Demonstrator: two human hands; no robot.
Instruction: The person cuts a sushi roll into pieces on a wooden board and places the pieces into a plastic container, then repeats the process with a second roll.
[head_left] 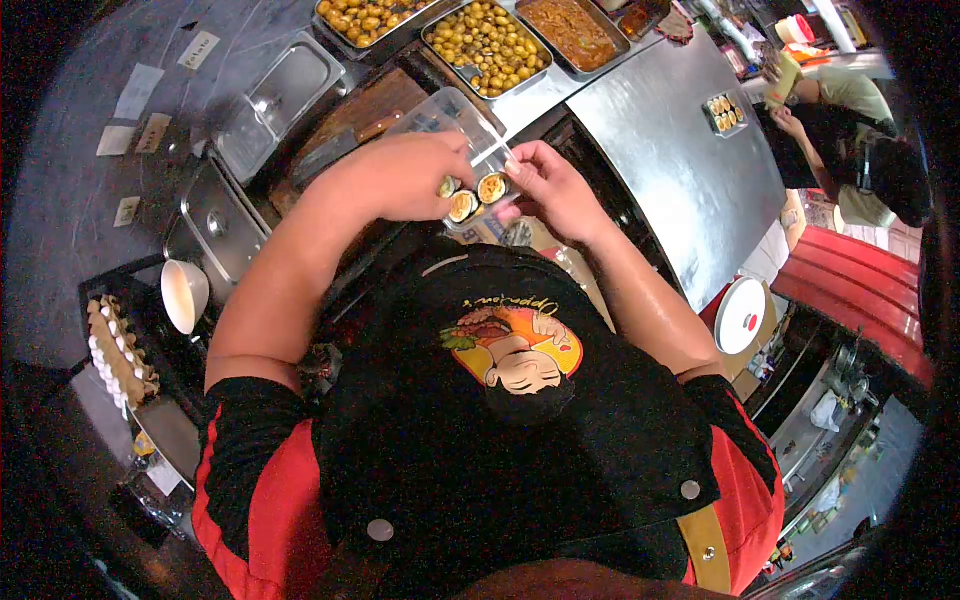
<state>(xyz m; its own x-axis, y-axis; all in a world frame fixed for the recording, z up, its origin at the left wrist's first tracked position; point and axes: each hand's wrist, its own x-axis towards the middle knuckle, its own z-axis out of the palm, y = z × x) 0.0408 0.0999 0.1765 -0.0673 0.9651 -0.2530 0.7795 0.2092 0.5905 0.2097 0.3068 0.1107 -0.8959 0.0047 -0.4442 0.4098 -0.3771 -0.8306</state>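
Observation:
A clear plastic container (470,122) with an open lid is held in front of my apron. Several round slices of seaweed rice roll (462,206) lie in its near half. My left hand (425,180) reaches over the container from the left, its fingers curled down on a roll slice at the left side; the fingertips are partly hidden. With thumb and fingers, my right hand (555,190) grips the container's right edge, close to another roll slice (491,187).
A knife (345,145) lies on a wooden board (385,98) beyond my left hand. Trays of small potatoes (490,50) and reddish stew (570,35) stand at the back. A packed roll container (724,116) sits on the steel table (675,150), near another person (850,130). Left are a white bowl (185,296) and eggs (120,350).

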